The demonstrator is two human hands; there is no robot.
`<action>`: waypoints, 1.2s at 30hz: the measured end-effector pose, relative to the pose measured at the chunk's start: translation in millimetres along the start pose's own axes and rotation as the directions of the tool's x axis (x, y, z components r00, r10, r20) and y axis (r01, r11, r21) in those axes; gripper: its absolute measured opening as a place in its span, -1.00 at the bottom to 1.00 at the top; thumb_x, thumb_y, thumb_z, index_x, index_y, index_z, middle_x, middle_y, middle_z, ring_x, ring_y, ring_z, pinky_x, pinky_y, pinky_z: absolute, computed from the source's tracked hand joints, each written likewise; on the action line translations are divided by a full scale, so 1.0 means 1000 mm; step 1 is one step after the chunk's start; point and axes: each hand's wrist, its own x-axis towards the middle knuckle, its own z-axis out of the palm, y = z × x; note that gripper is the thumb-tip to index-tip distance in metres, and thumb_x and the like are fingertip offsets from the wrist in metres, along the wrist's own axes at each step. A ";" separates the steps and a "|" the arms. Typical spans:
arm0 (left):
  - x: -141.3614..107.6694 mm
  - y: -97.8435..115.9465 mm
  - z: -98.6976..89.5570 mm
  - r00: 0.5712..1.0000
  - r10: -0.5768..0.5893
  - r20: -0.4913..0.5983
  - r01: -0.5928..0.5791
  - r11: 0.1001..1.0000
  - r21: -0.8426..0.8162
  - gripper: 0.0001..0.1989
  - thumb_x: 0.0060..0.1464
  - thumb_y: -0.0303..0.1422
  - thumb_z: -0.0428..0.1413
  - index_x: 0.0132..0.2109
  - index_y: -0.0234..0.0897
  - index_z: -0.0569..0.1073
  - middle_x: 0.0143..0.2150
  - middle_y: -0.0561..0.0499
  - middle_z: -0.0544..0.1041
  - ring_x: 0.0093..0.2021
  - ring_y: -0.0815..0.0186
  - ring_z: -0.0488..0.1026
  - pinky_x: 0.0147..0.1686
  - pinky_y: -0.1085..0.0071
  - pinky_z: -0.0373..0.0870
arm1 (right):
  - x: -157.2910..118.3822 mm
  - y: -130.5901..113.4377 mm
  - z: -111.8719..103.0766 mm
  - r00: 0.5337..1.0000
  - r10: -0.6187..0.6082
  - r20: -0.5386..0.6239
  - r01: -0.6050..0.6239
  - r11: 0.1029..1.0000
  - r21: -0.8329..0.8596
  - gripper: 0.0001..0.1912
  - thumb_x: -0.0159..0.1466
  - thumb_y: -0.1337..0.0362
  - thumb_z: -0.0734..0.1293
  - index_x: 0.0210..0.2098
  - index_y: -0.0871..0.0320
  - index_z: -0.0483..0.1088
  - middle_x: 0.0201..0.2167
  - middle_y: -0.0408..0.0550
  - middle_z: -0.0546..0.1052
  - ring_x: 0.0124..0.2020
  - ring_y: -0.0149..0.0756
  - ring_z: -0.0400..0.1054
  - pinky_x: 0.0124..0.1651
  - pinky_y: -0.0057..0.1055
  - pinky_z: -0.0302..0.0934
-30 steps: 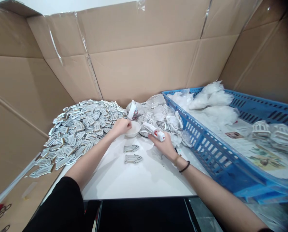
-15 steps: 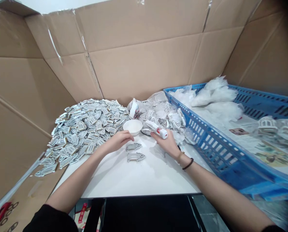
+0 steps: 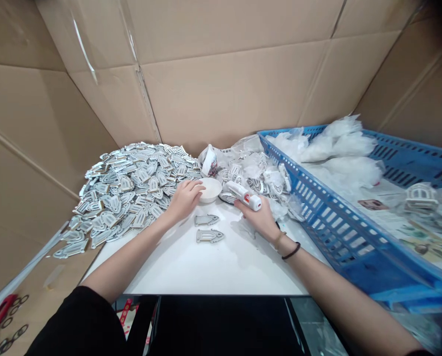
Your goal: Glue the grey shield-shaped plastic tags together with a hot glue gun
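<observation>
My left hand (image 3: 186, 199) is at the left rim of a small white bowl (image 3: 209, 191), its fingers stretched over the edge and apart. What lies inside the bowl cannot be made out. My right hand (image 3: 260, 216) grips a white handheld bag sealer (image 3: 247, 197) with a red part, its far end pointing up and left beside the bowl. Below the bowl, two flat grey-white arched pieces lie on the white table: an upper piece (image 3: 206, 220) and a lower piece (image 3: 209, 236), both pointed to the right.
A large heap of similar pieces (image 3: 132, 188) covers the table's left side. Bagged pieces (image 3: 258, 175) are piled behind the sealer. A blue plastic crate (image 3: 317, 217) with clear bags (image 3: 350, 146) stands on the right. Cardboard walls (image 3: 224, 94) enclose the back and sides.
My left hand has moved up and slightly left, from above the two pieces to the bowl's rim. My right hand keeps hold of the sealer. The view has tilted slightly downward.
</observation>
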 end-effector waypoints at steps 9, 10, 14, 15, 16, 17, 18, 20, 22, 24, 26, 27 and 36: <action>0.038 -0.010 -0.003 0.935 -0.168 0.313 0.202 0.976 -0.079 -0.64 0.07 -0.58 0.01 -0.12 -0.31 0.65 -0.08 -0.09 0.67 -0.13 0.22 0.57 0.00 0.34 0.44 | 0.000 -0.001 0.000 0.999 0.041 0.025 -0.040 0.999 -0.030 -0.63 0.19 0.03 0.34 -0.63 0.06 0.23 -0.70 -0.14 0.32 -0.61 -0.31 0.22 -0.57 -0.37 0.05; 0.039 -0.009 -0.003 0.930 -0.202 0.307 0.239 0.967 -0.088 -0.64 0.04 -0.59 0.02 -0.14 -0.31 0.66 -0.12 -0.07 0.68 -0.18 0.23 0.58 -0.05 0.36 0.45 | 0.001 -0.001 0.000 0.999 0.047 0.027 -0.046 0.999 -0.028 -0.63 0.18 0.04 0.34 -0.62 0.06 0.23 -0.69 -0.14 0.33 -0.61 -0.30 0.22 -0.56 -0.37 0.06; 0.038 -0.011 -0.002 0.927 -0.250 0.278 0.300 0.942 -0.153 -0.77 0.04 -0.53 0.10 -0.28 -0.30 0.67 -0.23 -0.05 0.68 -0.26 0.24 0.57 -0.18 0.41 0.42 | 0.001 -0.001 -0.001 0.998 0.052 0.022 -0.051 0.998 -0.026 -0.64 0.18 0.03 0.33 -0.62 0.05 0.22 -0.68 -0.13 0.34 -0.60 -0.28 0.24 -0.55 -0.36 0.07; 0.037 -0.013 -0.002 0.931 -0.245 0.269 0.295 0.941 -0.164 -0.81 0.05 -0.50 0.12 -0.33 -0.30 0.66 -0.25 -0.05 0.68 -0.26 0.24 0.56 -0.20 0.41 0.41 | 0.001 -0.002 -0.001 0.999 0.049 0.023 -0.049 0.998 -0.029 -0.64 0.18 0.02 0.33 -0.61 0.05 0.22 -0.68 -0.13 0.34 -0.59 -0.28 0.24 -0.55 -0.36 0.07; 0.037 -0.014 -0.002 0.936 -0.240 0.258 0.288 0.943 -0.168 -0.83 0.06 -0.48 0.14 -0.36 -0.31 0.64 -0.26 -0.05 0.67 -0.27 0.25 0.56 -0.21 0.41 0.40 | 0.000 -0.002 -0.001 0.999 0.046 0.024 -0.045 0.998 -0.034 -0.64 0.18 0.02 0.33 -0.62 0.05 0.22 -0.68 -0.13 0.34 -0.59 -0.27 0.24 -0.55 -0.36 0.07; 0.037 -0.016 -0.002 0.940 -0.235 0.246 0.279 0.947 -0.161 -0.85 0.06 -0.47 0.15 -0.39 -0.32 0.63 -0.28 -0.06 0.66 -0.28 0.25 0.55 -0.22 0.41 0.40 | 0.000 -0.002 -0.001 0.999 0.043 0.026 -0.042 0.998 -0.037 -0.63 0.18 0.01 0.32 -0.62 0.05 0.23 -0.68 -0.12 0.34 -0.59 -0.27 0.24 -0.55 -0.36 0.07; 0.037 -0.018 -0.002 0.945 -0.230 0.233 0.268 0.952 -0.147 -0.86 0.05 -0.46 0.17 -0.41 -0.33 0.62 -0.28 -0.08 0.66 -0.29 0.25 0.54 -0.21 0.40 0.39 | 0.000 -0.002 -0.002 0.999 0.041 0.027 -0.040 0.998 -0.038 -0.63 0.18 0.00 0.32 -0.62 0.05 0.23 -0.68 -0.12 0.34 -0.60 -0.27 0.25 -0.55 -0.36 0.07; 0.038 -0.021 -0.002 0.953 -0.215 0.215 0.245 0.962 -0.122 -0.87 0.05 -0.46 0.19 -0.41 -0.35 0.61 -0.27 -0.10 0.65 -0.28 0.24 0.53 -0.17 0.38 0.39 | 0.000 -0.003 -0.002 0.999 0.041 0.029 -0.041 0.999 -0.033 -0.62 0.18 -0.01 0.32 -0.61 0.06 0.23 -0.68 -0.13 0.33 -0.60 -0.28 0.25 -0.54 -0.36 0.07; 0.039 -0.024 -0.002 0.955 -0.193 0.224 0.224 0.967 -0.124 -0.88 0.06 -0.48 0.18 -0.40 -0.34 0.62 -0.27 -0.11 0.64 -0.28 0.23 0.53 -0.15 0.37 0.40 | 0.001 -0.003 -0.002 0.998 0.052 0.029 -0.051 0.998 -0.022 -0.62 0.18 -0.01 0.32 -0.61 0.06 0.22 -0.68 -0.13 0.33 -0.59 -0.28 0.25 -0.53 -0.36 0.08; 0.041 -0.025 -0.002 0.953 -0.157 0.259 0.202 0.966 -0.158 -0.87 0.07 -0.47 0.17 -0.37 -0.32 0.62 -0.26 -0.09 0.65 -0.25 0.23 0.54 -0.12 0.37 0.40 | 0.001 -0.003 -0.002 0.997 0.071 0.027 -0.070 0.997 -0.010 -0.62 0.18 0.00 0.34 -0.61 0.06 0.23 -0.68 -0.13 0.33 -0.59 -0.28 0.26 -0.53 -0.36 0.09; 0.042 -0.024 -0.002 0.946 -0.102 0.306 0.171 0.963 -0.207 -0.86 0.11 -0.41 0.17 -0.35 -0.29 0.63 -0.22 -0.09 0.66 -0.21 0.22 0.55 -0.11 0.38 0.41 | 0.001 -0.003 -0.002 0.996 0.083 0.024 -0.083 0.997 0.004 -0.62 0.17 0.01 0.36 -0.62 0.06 0.23 -0.68 -0.13 0.33 -0.59 -0.28 0.26 -0.53 -0.36 0.10; 0.042 -0.023 -0.002 0.941 -0.068 0.330 0.154 0.959 -0.239 -0.83 0.14 -0.36 0.16 -0.33 -0.28 0.64 -0.18 -0.09 0.66 -0.19 0.22 0.55 -0.10 0.38 0.41 | 0.001 -0.002 -0.002 0.996 0.082 0.022 -0.082 0.997 0.012 -0.62 0.17 0.02 0.37 -0.62 0.05 0.23 -0.68 -0.13 0.33 -0.60 -0.28 0.26 -0.53 -0.36 0.10; 0.041 -0.003 -0.016 0.921 0.025 0.388 0.055 0.980 -0.193 -0.79 0.17 -0.32 0.10 -0.29 -0.27 0.62 -0.14 -0.09 0.63 -0.23 0.25 0.53 -0.21 0.39 0.39 | 0.003 0.000 0.000 0.998 0.061 0.002 -0.061 0.997 0.052 -0.62 0.15 -0.01 0.38 -0.60 0.07 0.25 -0.69 -0.16 0.33 -0.60 -0.32 0.21 -0.55 -0.39 0.08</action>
